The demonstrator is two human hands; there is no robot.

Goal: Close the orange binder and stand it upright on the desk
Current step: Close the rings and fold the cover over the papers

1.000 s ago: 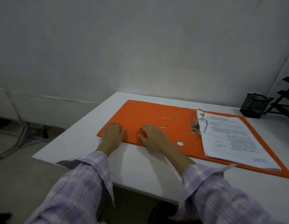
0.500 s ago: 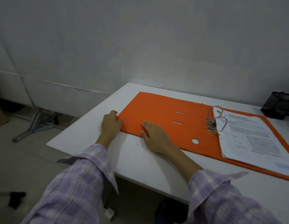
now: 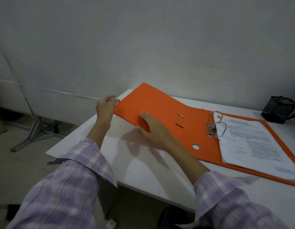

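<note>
An orange binder (image 3: 161, 104) lies open on the white desk (image 3: 143, 171). Its left cover is tilted up off the desk at the far left end. My left hand (image 3: 105, 107) grips that cover's left edge. My right hand (image 3: 154, 129) holds the cover's near edge, fingers on top and thumb underneath. The metal ring mechanism (image 3: 215, 124) stands open at the spine. A stack of printed papers (image 3: 252, 142) rests on the right cover, threaded on the rings.
A black mesh pen holder (image 3: 278, 109) stands at the back right of the desk. The wall runs close behind the desk. A metal table leg (image 3: 36, 131) stands on the floor at left, beyond the desk's left edge.
Both hands went from resting flat on the left cover to gripping its edges. The cover has lifted off the desk at its left end. The view shifted left.
</note>
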